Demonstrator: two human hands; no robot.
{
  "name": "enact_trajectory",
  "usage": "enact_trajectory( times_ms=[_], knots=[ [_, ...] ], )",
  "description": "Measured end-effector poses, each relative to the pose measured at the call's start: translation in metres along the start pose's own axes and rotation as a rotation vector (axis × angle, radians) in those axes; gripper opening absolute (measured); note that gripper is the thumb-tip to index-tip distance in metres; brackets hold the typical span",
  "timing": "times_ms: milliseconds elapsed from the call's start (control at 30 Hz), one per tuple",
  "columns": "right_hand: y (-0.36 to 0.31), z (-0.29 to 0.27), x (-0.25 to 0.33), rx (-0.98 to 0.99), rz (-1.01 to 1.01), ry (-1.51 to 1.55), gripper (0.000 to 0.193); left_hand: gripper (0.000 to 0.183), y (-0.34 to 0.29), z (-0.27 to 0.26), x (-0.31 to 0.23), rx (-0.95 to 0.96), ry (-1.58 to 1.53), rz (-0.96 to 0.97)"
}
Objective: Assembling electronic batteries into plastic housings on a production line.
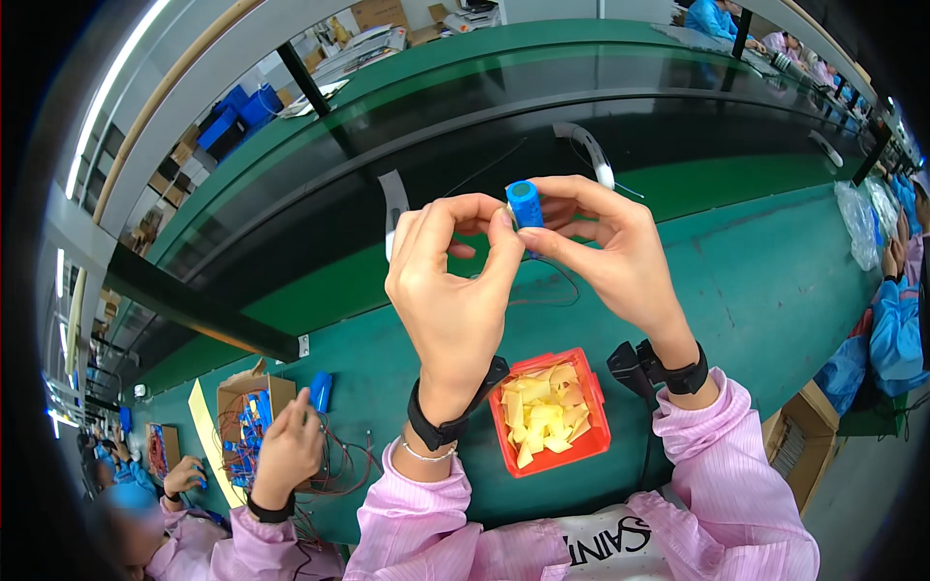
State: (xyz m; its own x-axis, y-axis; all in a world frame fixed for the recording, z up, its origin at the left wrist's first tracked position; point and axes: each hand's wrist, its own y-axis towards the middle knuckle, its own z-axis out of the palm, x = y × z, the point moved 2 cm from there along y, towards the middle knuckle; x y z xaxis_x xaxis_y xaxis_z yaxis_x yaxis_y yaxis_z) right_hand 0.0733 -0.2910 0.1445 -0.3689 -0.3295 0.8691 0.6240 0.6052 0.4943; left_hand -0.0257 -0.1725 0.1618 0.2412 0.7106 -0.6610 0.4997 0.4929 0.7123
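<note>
A blue cylindrical battery (pixel 524 205) is held up over the bench, its round end facing me and a thin dark wire trailing below it. My right hand (pixel 605 242) grips it from the right between thumb and fingers. The thumb and index finger of my left hand (pixel 450 266) are pinched against its left side. A pale sliver shows at those fingertips, too small to make out. Below my hands on the green bench sits a red tray (pixel 600 436) full of small yellow paper-like pieces (pixel 545 407).
A co-worker's hand (pixel 291 445) is at the left, by a cardboard box (pixel 281 389) of blue batteries and wires. One blue battery (pixel 321 391) lies beside it. Curved white strips (pixel 394 203) lie on the dark conveyor belt (pixel 465 174). An open carton (pixel 802 436) stands low right.
</note>
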Motion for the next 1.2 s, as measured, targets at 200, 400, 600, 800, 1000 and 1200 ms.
enact_trajectory(
  times_ms=[200, 400, 600, 800, 1000, 1200],
  knots=[
    [0.002, -0.002, -0.002, 0.047, 0.101, 0.271, 0.043, 0.011, 0.001, 0.002, 0.022, 0.149, -0.608, -0.384],
    [0.011, -0.043, 0.012, -0.191, 0.010, 0.422, 0.037, 0.007, 0.009, -0.013, 0.014, 0.208, -0.567, -0.292],
    [0.009, -0.111, 0.027, -0.415, -0.114, 0.316, 0.038, 0.020, -0.038, -0.020, 0.005, 1.062, 0.177, -0.083],
    [-0.001, -0.136, 0.030, -0.483, -0.200, 0.241, 0.037, 0.011, -0.034, -0.001, 0.057, 1.042, 0.111, -0.217],
    [0.002, -0.110, 0.043, -0.436, -0.131, 0.229, 0.037, 0.100, 0.000, 0.039, 0.236, 0.637, 0.804, -0.416],
    [0.004, -0.096, 0.039, -0.377, -0.079, 0.230, 0.038, 0.056, 0.031, 0.067, 0.260, 0.443, 0.599, -0.235]
  ],
)
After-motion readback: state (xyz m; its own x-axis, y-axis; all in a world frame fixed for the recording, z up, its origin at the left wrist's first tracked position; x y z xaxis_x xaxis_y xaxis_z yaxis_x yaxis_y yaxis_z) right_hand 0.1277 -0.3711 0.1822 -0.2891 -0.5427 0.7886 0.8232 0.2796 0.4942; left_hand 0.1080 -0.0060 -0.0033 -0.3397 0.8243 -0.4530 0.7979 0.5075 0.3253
